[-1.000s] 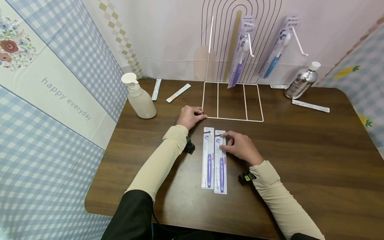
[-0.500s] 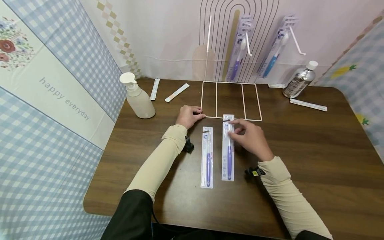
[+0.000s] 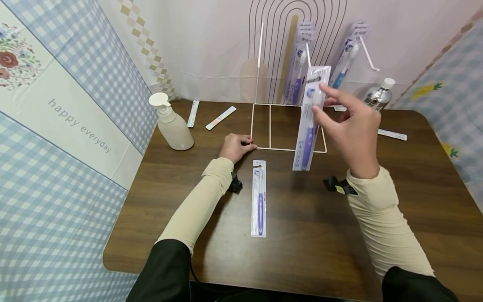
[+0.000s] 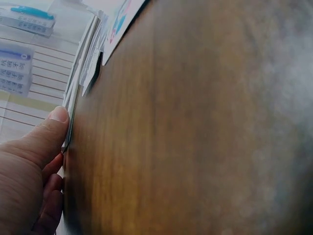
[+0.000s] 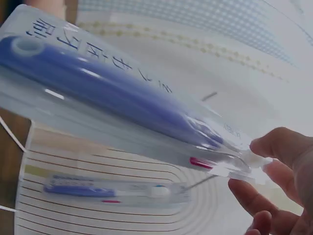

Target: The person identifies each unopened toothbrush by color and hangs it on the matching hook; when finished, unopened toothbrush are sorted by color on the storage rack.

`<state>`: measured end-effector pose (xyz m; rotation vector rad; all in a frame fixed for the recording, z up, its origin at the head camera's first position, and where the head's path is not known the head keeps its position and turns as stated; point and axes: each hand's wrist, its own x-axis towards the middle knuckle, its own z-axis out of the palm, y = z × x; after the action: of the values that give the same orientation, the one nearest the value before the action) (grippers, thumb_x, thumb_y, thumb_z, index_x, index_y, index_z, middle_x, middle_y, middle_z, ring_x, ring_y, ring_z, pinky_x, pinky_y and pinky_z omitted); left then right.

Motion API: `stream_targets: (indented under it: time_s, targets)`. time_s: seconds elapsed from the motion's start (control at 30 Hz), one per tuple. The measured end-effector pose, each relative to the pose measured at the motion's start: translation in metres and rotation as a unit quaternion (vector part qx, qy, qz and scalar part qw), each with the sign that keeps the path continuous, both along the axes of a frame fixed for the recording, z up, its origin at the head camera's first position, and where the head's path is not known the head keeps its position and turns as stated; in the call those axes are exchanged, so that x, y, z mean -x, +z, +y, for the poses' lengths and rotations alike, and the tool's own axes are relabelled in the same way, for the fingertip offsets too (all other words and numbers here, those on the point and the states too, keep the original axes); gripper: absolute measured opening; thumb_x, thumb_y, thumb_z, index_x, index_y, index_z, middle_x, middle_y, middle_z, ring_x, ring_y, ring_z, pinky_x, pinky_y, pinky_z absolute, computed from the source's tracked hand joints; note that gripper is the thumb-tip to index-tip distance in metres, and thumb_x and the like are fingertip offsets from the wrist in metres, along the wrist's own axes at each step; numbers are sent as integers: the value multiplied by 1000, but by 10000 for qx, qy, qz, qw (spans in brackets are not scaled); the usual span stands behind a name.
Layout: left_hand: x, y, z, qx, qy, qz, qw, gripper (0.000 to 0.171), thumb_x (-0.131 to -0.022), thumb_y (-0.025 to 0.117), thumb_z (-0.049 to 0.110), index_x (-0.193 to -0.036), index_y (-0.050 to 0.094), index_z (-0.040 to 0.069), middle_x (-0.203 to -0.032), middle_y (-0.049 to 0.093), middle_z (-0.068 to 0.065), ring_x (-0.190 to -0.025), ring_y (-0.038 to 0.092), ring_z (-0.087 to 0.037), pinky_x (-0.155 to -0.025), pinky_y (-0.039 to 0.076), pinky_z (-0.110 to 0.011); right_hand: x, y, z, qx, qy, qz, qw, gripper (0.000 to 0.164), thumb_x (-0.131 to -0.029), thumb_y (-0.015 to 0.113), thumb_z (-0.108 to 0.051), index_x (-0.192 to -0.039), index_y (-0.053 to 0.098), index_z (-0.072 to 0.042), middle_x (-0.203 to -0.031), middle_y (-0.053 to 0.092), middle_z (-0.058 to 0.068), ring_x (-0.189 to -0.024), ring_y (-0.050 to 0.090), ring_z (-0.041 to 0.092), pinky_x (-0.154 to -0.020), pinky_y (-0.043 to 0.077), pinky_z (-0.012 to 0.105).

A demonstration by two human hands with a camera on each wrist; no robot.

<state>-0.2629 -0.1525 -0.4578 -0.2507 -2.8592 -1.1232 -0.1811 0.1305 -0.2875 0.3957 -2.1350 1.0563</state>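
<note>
My right hand (image 3: pixel 352 126) pinches a packaged toothbrush (image 3: pixel 307 144) with a purple handle near its top and holds it raised, tilted, above the table. Behind it, similar purple toothbrush packs (image 3: pixel 296 86) hang on the middle hook (image 3: pixel 308 55) of a white wire rack (image 3: pixel 270 126); blue ones (image 3: pixel 341 75) hang on the right hook (image 3: pixel 367 52). The left prong (image 3: pixel 259 63) carries nothing. At the rack's near left corner, my left hand (image 3: pixel 235 147) pinches the base wire between thumb and fingers. Another purple toothbrush pack (image 3: pixel 259 201) lies on the table before me.
A pump bottle (image 3: pixel 175 130) stands at the left, with two narrow paper strips, one upright (image 3: pixel 193 113) and one slanted (image 3: pixel 220 117), near it. A silver bottle (image 3: pixel 378 96) stands back right beside another strip (image 3: pixel 392 134). Patterned cloth hangs behind the brown table (image 3: pixel 181 176).
My right hand has lifted one of the two purple toothbrush packs off the table, moving it forward and right toward the rack. The left hand stays at the rack's corner.
</note>
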Motion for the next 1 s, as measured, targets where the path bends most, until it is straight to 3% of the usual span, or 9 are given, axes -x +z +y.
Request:
stream_targets:
  time_s: [0.17, 0.3, 0.47, 0.57, 0.67, 0.8, 0.9, 1.0]
  targets:
    - [2, -2, -1, 74, -7, -39, 10000, 26, -90, 88, 29, -108, 85, 11, -119, 78, 0, -116, 73, -18, -105, 53, -30, 11, 6, -4, 202, -267, -38, 9994, 39, -90, 85, -21, -127, 79, -31, -98, 81, 7, -50, 40, -4, -54, 33, 14]
    - [3, -4, -1, 46, -17, -13, 10000, 26, -90, 88, 28, -108, 85, 10, -118, 78, -1, -116, 73, -18, -104, 53, -30, 23, 1, -8, 134, -304, -173, 9993, 39, -91, 85, -19, -129, 78, -26, -100, 81, 10, -51, 40, -9, -51, 28, 13]
    - [2, -3, -1, 46, -27, 8, 10000, 25, -90, 88, 28, -108, 85, 10, -119, 78, -1, -117, 73, -19, -105, 53, -29, 44, -10, -15, 121, -433, -242, 9987, 38, -90, 86, -21, -128, 78, -25, -103, 81, 8, -51, 38, -14, -49, 21, 20]
    - [2, -2, -1, 27, -28, 11, 10000, 25, -90, 88, 27, -109, 85, 10, -119, 78, -1, -117, 73, -19, -105, 53, -30, 62, -15, -20, 177, -539, -267, 9980, 36, -91, 85, -23, -126, 79, -21, -105, 81, 6, -49, 35, -10, -51, 20, 22]
    - [2, -1, -2, 6, -12, 9, 10000, 25, -89, 88, 27, -108, 85, 10, -119, 78, -1, -116, 73, -19, -105, 53, -30, 82, -18, -26, 190, -676, -360, 9969, 33, -93, 83, -24, -125, 79, -15, -109, 80, 5, -53, 44, 1, -56, 26, 22]
    - [3, -3, -3, 40, 9, 1, 10000, 26, -89, 89, 28, -107, 85, 10, -118, 78, 0, -115, 73, -17, -104, 53, -28, 107, -20, -31, 104, -901, -490, 9947, 31, -95, 81, -25, -123, 76, -10, -114, 79, 5, -80, 72, 22, -75, 49, 30]
    - [3, -3, -2, 52, -14, -8, 10000, 26, -89, 88, 28, -107, 85, 10, -119, 78, -1, -115, 73, -17, -104, 53, -28, 121, -21, -32, 50, -1029, -529, 9933, 31, -96, 80, -25, -123, 74, -10, -117, 79, 3, -103, 76, 31, -87, 55, 42]
    - [2, -2, -2, 3, -40, -6, 10000, 26, -90, 88, 28, -108, 85, 9, -119, 78, -2, -115, 73, -18, -104, 53, -29, 129, -21, -33, 62, -1089, -563, 9924, 31, -97, 79, -24, -125, 73, -12, -118, 79, 1, -106, 75, 32, -90, 56, 46]
